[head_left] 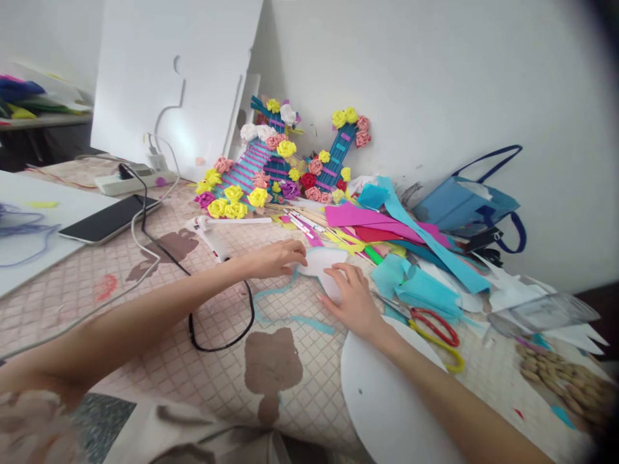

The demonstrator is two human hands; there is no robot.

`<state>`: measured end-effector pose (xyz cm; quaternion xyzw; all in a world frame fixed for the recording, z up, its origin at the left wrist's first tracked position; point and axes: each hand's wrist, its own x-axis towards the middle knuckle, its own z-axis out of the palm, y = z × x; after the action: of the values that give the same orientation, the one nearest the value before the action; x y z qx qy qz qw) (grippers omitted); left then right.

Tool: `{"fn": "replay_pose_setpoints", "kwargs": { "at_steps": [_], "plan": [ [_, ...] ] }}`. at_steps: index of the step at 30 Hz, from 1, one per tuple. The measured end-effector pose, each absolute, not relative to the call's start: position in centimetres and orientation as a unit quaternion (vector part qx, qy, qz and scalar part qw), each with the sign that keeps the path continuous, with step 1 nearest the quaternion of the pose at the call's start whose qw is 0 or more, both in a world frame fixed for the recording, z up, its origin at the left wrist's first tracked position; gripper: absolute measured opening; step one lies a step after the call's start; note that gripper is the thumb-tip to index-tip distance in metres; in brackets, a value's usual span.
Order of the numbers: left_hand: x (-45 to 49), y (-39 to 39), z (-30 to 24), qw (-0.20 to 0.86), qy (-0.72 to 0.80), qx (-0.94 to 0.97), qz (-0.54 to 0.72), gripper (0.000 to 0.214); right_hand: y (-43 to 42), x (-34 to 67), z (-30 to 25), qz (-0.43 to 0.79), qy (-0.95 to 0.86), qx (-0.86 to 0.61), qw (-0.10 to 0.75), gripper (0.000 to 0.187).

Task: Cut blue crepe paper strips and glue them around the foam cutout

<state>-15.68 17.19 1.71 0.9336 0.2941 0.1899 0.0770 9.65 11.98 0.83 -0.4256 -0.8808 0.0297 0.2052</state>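
A white cut-out shape [325, 259], edged in light blue, stands just above the table between my two hands. From its left side a thin light blue paper strip [271, 293] trails in a loop over the tablecloth. My left hand [278, 259] has bent fingers pinched where the strip meets the cut-out's left edge. Gripping the right side of the cut-out, my right hand [352, 298] has its thumb and fingers on either side of it. To the left lies a white glue gun [213, 238] with a black cord.
Scissors [430, 328] and a large white disc [387, 393] lie by my right forearm. Coloured paper scraps [387, 225] spread behind. Flower-covered decorations [256, 167] lean at the back. Left are a phone [109, 219], power strip [135, 182] and cables. A blue bag [464, 206] stands right.
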Motion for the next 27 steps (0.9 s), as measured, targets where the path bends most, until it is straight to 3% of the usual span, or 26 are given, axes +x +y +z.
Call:
{"fn": "replay_pose_setpoints", "kwargs": {
  "at_steps": [3,7,15,20,27],
  "plan": [
    [-15.5,17.3,1.7,0.093,0.279,0.937,0.186,0.037,10.5,8.0,1.5,0.101,-0.913,-0.35,0.185,0.018],
    [-15.4,17.4,1.7,0.123,0.258,0.939,0.191,0.043,9.2,6.3,1.9,0.137,-0.93,-0.317,0.126,0.008],
    [-15.6,17.9,1.2,0.154,0.25,0.936,0.193,0.043,9.8,11.6,5.1,0.209,-0.893,-0.374,0.137,0.01],
    [-15.6,18.0,1.1,0.15,0.255,0.936,0.193,0.039,10.7,16.4,6.5,0.217,-0.865,-0.451,0.044,0.015],
    [-15.5,17.9,0.5,0.134,0.26,0.934,0.206,0.039,13.2,21.4,6.3,0.178,-0.834,-0.522,-0.009,0.023]
  ]
}}
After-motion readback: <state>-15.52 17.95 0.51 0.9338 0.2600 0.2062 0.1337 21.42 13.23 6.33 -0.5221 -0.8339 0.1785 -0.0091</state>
